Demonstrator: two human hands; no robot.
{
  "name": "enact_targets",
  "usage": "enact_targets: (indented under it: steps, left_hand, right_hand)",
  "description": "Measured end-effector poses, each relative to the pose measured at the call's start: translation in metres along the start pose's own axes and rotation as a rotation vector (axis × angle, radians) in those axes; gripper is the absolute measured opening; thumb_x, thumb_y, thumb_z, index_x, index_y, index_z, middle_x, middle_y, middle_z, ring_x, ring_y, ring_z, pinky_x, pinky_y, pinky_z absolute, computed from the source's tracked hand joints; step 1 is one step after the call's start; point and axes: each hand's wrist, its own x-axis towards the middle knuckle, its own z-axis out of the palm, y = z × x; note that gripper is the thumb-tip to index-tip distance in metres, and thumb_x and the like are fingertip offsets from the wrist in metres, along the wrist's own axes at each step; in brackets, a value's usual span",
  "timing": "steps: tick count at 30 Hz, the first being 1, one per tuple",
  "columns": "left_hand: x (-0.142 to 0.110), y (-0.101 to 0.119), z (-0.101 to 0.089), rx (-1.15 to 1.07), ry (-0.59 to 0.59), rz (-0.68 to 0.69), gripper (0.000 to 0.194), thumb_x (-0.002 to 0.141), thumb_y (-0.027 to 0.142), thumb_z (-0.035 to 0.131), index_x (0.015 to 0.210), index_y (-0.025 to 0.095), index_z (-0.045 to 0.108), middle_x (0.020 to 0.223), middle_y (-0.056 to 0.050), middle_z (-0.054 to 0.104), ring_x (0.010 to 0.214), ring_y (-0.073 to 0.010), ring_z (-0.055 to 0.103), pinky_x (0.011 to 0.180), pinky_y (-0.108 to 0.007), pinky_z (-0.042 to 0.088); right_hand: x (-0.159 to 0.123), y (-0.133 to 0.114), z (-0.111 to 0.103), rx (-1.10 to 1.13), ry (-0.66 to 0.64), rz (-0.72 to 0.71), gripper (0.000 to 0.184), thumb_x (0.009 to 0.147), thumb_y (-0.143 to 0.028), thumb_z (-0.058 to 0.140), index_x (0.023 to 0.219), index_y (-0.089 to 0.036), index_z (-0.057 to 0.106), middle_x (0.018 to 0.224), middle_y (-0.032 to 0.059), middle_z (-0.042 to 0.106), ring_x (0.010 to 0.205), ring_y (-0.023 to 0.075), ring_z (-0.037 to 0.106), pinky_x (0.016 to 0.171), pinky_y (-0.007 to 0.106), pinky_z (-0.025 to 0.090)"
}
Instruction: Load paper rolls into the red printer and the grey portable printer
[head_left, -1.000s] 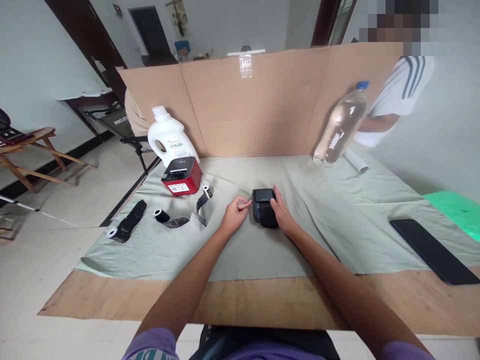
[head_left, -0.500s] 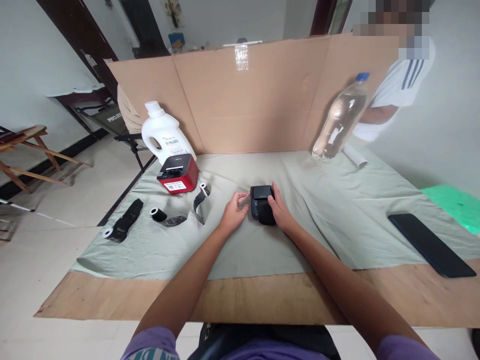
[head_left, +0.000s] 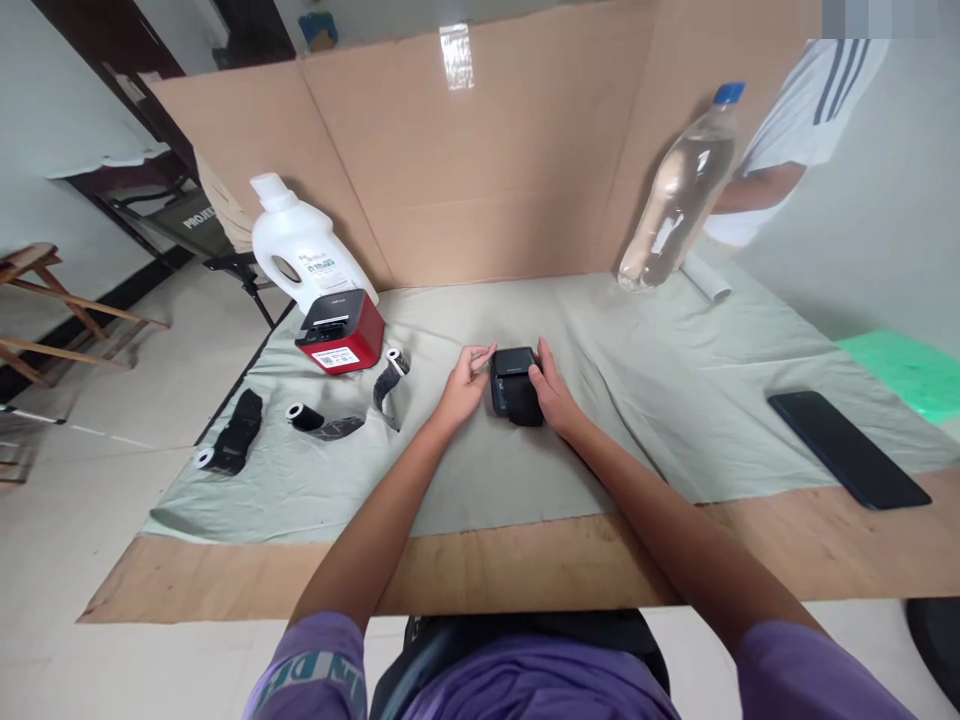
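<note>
One blk device (head_left: 516, 387), "PROJ" (head_left: 198, 218) on bkgd chair (head_left: 169, 224)

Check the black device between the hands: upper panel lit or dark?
Dark: the upper panel of the black device shows no glow. Whether the device is powered: cannot tell.

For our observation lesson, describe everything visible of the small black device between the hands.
The small black device is boxy and looks plastic. A smooth dark panel spans its far end; a black strip or flap lies at its near end. Small pale marks show towards its left. It rests on the grey-green cloth, the right hand holding its right side; whether the left hand touches it is unclear.
</note>
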Motion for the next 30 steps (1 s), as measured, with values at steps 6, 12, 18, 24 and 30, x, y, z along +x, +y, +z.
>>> enact_targets:
  steps: [6, 12, 18, 24, 30]
  left_hand:
    - [-0.012, -0.011, 0.007, 0.019, 0.181, -0.098, 0.025, 0.085, 0.020, 0.062, 0.107, 0.022, 0.049, 0.134, -0.013, 0.068, 0.101, -0.0189, 0.071, 0.085, -0.031, 0.054]
    - [-0.023, -0.013, 0.006, 0.210, 0.198, -0.041, 0.022, 0.085, 0.016, 0.058, 0.106, 0.022, 0.052, 0.128, -0.012, 0.071, 0.087, -0.0189, 0.072, 0.079, -0.032, 0.053]
    - [-0.020, -0.010, 0.003, 0.271, 0.156, -0.002, 0.031, 0.082, 0.007, 0.049, 0.109, 0.022, 0.053, 0.131, -0.009, 0.070, 0.099, -0.0198, 0.071, 0.088, -0.034, 0.050]
    - [-0.020, -0.009, 0.004, 0.308, 0.152, -0.013, 0.033, 0.081, 0.009, 0.051, 0.110, 0.023, 0.052, 0.133, -0.008, 0.069, 0.062, -0.0122, 0.060, 0.072, -0.030, 0.048]
    - [-0.020, -0.005, 0.007, 0.333, 0.153, 0.004, 0.031, 0.079, 0.013, 0.056, 0.108, 0.023, 0.051, 0.132, -0.008, 0.069, 0.048, -0.0088, 0.044, 0.061, -0.027, 0.043]
  right_hand:
    - [0.000, 0.002, -0.001, 0.069, 0.011, 0.020, 0.094, 0.094, -0.076, 0.035, 0.164, -0.020, 0.009, 0.168, 0.0096, 0.022, 0.156, 0.0242, 0.022, 0.129, 0.045, 0.015]
    - [-0.001, 0.000, -0.001, 0.076, 0.004, 0.030, 0.092, 0.095, -0.074, 0.037, 0.164, -0.021, 0.010, 0.168, 0.0093, 0.023, 0.154, 0.0254, 0.027, 0.129, 0.046, 0.017]
    - [-0.002, -0.001, -0.002, 0.023, 0.012, 0.033, 0.091, 0.094, -0.075, 0.036, 0.164, -0.022, 0.013, 0.169, 0.0058, 0.019, 0.156, 0.0243, 0.021, 0.130, 0.046, 0.012]
    - [-0.001, 0.000, -0.002, 0.014, 0.019, 0.038, 0.094, 0.093, -0.076, 0.036, 0.164, -0.020, 0.012, 0.169, 0.0058, 0.017, 0.157, 0.0237, 0.018, 0.130, 0.046, 0.010]
    - [-0.001, -0.002, -0.001, -0.009, 0.015, 0.031, 0.095, 0.093, -0.078, 0.036, 0.164, -0.019, 0.013, 0.169, 0.0054, 0.018, 0.157, 0.0241, 0.016, 0.130, 0.044, 0.009]
